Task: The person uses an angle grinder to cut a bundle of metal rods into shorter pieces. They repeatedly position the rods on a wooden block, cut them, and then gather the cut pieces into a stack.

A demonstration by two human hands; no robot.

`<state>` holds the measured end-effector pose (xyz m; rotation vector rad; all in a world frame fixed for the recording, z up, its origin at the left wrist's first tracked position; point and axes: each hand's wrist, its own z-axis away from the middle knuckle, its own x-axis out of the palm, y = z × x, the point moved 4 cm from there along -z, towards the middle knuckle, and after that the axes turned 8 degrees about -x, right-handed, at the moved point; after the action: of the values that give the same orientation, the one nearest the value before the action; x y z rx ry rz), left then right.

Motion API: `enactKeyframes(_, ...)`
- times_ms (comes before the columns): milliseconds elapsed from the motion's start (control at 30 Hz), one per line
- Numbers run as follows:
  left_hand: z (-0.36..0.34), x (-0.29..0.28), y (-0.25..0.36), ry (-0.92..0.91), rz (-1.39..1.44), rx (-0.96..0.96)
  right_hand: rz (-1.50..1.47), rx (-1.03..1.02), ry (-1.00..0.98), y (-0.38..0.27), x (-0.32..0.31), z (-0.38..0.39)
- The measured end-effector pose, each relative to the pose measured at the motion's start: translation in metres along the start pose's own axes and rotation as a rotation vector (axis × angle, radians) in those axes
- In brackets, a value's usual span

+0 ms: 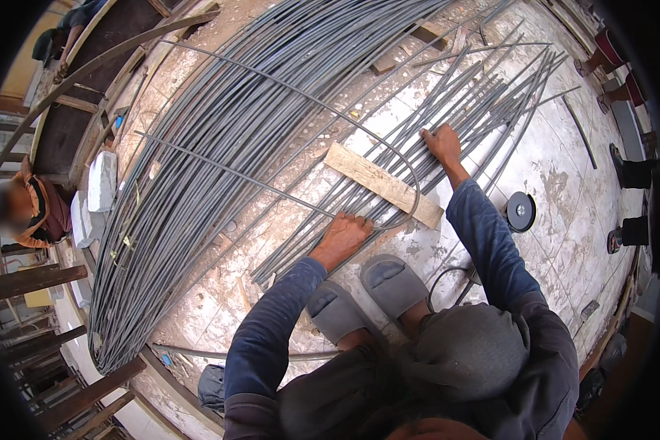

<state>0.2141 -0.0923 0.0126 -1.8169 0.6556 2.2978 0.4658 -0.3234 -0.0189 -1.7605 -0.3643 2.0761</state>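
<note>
Slender, dull-grey metal rods [407,156] lie on the floor [565,213] before you in loose array, splayed at the far end, beneath a board [381,186] and a wide-looped bent rod [271,188]. Your left hand [343,238] closes around the bent rod; your right hand [444,144] curls over the rods' right edge, its hold unclear.

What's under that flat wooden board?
Grey metal rods go in under the wooden board on one side and come out on the other. The parts right beneath it are covered, so I can't tell what else is there.
</note>
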Motion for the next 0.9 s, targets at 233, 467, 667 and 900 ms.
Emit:
enactKeyframes(233,0.005,-0.003,0.000,0.057,0.081,0.024,0.024,0.013,0.174,0.025,-0.012,-0.023)
enactKeyframes(467,0.034,0.001,-0.003,0.037,0.142,-0.015,-0.256,-0.282,0.036,-0.056,-0.025,0.048)
enactKeyframes(667,0.028,0.004,-0.006,0.055,0.127,0.040,-0.353,-0.583,-0.283,-0.075,0.020,0.084)
enactKeyframes(900,0.020,-0.013,0.002,-0.005,0.150,0.043,-0.350,-0.544,-0.151,-0.070,0.020,0.085)
